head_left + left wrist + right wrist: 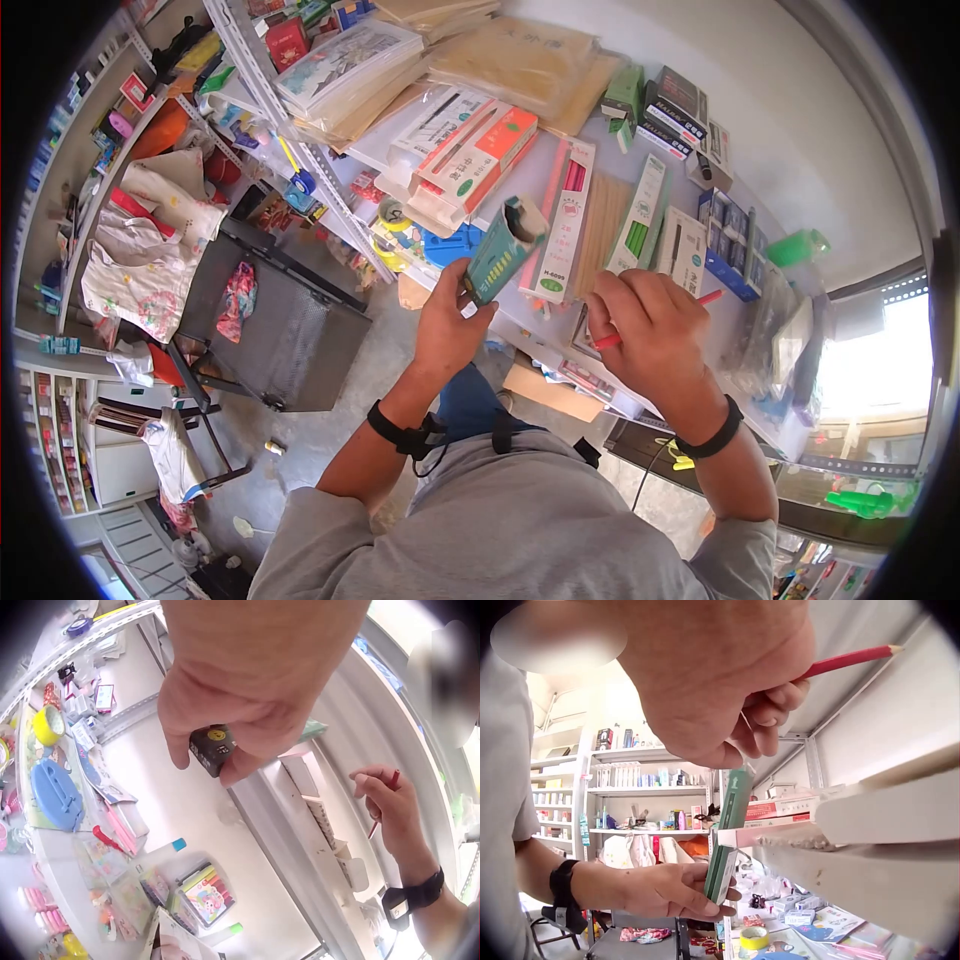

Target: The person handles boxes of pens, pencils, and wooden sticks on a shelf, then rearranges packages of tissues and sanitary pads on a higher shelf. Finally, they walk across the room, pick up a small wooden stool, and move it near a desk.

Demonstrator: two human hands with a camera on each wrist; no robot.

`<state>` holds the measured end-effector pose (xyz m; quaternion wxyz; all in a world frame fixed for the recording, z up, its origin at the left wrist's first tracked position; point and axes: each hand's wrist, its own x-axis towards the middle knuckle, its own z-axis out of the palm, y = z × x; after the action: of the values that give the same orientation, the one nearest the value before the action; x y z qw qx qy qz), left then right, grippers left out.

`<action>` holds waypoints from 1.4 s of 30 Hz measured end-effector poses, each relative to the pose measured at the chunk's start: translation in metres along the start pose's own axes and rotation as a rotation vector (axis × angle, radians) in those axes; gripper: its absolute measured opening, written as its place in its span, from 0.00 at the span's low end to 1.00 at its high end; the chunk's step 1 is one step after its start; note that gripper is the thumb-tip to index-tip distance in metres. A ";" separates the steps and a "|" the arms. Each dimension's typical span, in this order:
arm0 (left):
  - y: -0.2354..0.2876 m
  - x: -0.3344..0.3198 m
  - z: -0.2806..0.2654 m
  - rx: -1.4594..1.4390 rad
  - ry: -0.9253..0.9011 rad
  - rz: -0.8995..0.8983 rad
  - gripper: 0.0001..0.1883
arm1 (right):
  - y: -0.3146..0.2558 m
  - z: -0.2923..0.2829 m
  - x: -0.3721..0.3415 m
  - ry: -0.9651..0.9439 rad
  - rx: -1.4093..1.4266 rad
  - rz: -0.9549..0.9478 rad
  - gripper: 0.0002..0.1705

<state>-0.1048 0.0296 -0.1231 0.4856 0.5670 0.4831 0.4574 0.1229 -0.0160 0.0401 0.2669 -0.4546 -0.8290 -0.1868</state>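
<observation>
Near the shelf's (540, 176) front edge, the left hand (447, 325) grips a long green box (508, 252), tilted, yellow marks on one face, thumb and fingers parted by its width; the right hand's (650, 325) curled fingers hold a sharpened red pencil (851, 661).

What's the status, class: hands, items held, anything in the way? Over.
Left hand grips green box. Right hand holds red pencil. Long pink-and-white box lies between them in head view; not evidently blocking.

- Pencil (855, 660): red, pale tip.
- Narrow carton (506, 255): green with yellow marks.
- Wide carton (474, 165): orange and white.
- Tape roll (48, 726): yellow.
- Plastic case (56, 793): blue.
- Shirt (540, 520): plain grey.
</observation>
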 end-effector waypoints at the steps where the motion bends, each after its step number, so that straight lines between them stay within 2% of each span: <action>1: -0.001 -0.002 -0.001 -0.035 -0.020 0.001 0.37 | -0.002 -0.003 0.001 -0.002 0.014 0.017 0.15; 5: 0.006 -0.004 -0.002 -0.138 -0.097 -0.001 0.38 | -0.008 -0.014 0.007 -0.015 0.099 0.068 0.23; 8: 0.000 -0.004 -0.002 -0.223 -0.153 0.007 0.36 | -0.010 -0.021 0.009 -0.077 0.157 0.077 0.35; 11: 0.005 -0.004 -0.004 -0.250 -0.182 0.016 0.35 | -0.016 -0.026 0.011 -0.173 0.200 0.104 0.43; 17: 0.001 -0.005 -0.005 -0.282 -0.246 0.056 0.36 | -0.028 -0.031 0.014 -0.239 0.306 0.139 0.46; 21: -0.007 -0.004 -0.004 -0.315 -0.336 0.086 0.38 | -0.032 -0.039 0.012 -0.374 0.385 0.097 0.41; 24: 0.003 -0.010 -0.010 -0.171 -0.414 0.124 0.40 | -0.036 -0.044 0.005 -0.440 0.426 0.042 0.34; 25: 0.014 -0.008 -0.013 -0.049 -0.462 0.222 0.40 | -0.038 -0.045 0.002 -0.463 0.432 0.031 0.32; 28: 0.027 -0.008 -0.015 0.031 -0.521 0.257 0.35 | -0.043 -0.047 -0.004 -0.420 0.394 -0.053 0.28; 31: 0.020 -0.014 -0.007 -0.200 -0.349 -0.046 0.27 | -0.039 -0.052 -0.003 -0.273 0.324 -0.131 0.27; 36: 0.015 -0.010 -0.012 -0.148 -0.221 -0.076 0.20 | -0.034 -0.061 0.019 -0.069 0.190 -0.161 0.24; 40: -0.004 -0.013 -0.010 -0.077 -0.180 0.018 0.18 | -0.042 -0.069 0.029 -0.075 0.206 -0.219 0.21; 42: -0.003 -0.017 -0.011 -0.093 -0.162 -0.005 0.18 | -0.047 -0.068 0.034 -0.027 0.146 -0.244 0.19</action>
<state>-0.1182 0.0142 -0.1255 0.5501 0.5776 0.4220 0.4309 0.0862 -0.0561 0.1112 0.2634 -0.3323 -0.8929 -0.1510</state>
